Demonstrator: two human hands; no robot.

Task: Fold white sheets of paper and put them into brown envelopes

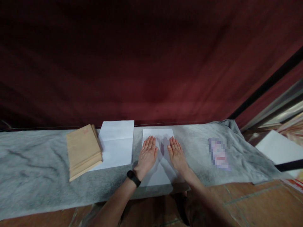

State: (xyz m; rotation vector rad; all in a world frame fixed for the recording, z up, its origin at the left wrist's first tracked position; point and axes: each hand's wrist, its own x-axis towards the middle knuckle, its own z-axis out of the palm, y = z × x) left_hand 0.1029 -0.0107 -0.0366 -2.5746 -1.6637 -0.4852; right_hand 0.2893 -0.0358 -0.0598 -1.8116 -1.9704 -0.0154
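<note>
Sheet (158, 176) under fingers (148, 143), brown envelopes (82, 145) leftward

Left hand (148, 156): bare; one slim black band (133, 178) at the wrist, with a rounded dark face, surface detail too small to make out. Right hand (176, 156) and wrist: bare. Both forearms (118, 201): bare, slender.

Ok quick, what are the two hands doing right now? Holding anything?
Left hand: open, palm down on the white paper, holding nothing.
Right hand: open too, palm down on the same paper, holding nothing.
</note>
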